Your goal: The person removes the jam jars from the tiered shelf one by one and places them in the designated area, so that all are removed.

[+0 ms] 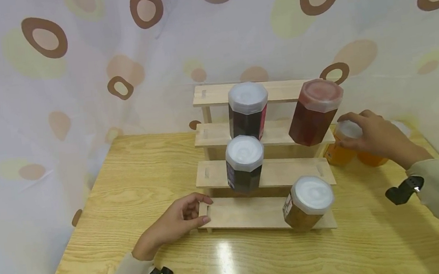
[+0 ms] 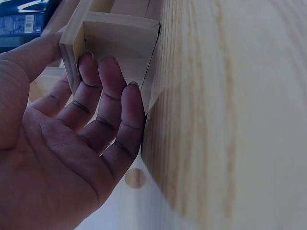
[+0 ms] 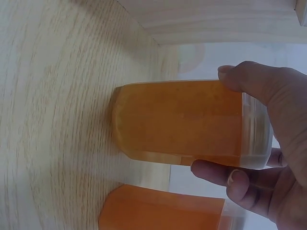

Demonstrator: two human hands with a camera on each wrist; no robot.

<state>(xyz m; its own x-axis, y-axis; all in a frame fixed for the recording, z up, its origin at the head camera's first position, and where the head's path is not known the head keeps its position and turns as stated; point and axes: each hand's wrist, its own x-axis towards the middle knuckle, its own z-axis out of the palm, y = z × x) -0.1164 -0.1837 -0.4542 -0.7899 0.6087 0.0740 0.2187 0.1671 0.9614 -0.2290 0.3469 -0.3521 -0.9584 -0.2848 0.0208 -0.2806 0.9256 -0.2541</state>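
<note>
My left hand (image 1: 176, 221) grips the left end of the lowest step of a tiered wooden rack (image 1: 244, 209). In the left wrist view its fingers curl under the board end (image 2: 72, 57), with the thumb on the other side. On the right, my right hand (image 1: 378, 134) holds an octagonal jar of orange contents (image 3: 182, 122) near its clear lid, thumb on one side and fingers on the other. That jar stands upright on the table beside the rack. A second orange jar (image 3: 158, 208) is close by, partly covered by the hand in the head view.
Four steps make up the rack. On it stand a dark jar with a pinkish label (image 1: 247, 111), a dark red jar (image 1: 314, 112), another dark jar (image 1: 245, 165) and a brown jar (image 1: 310, 201). Patterned cloth (image 1: 89, 102) hangs behind the wooden table (image 1: 147, 177).
</note>
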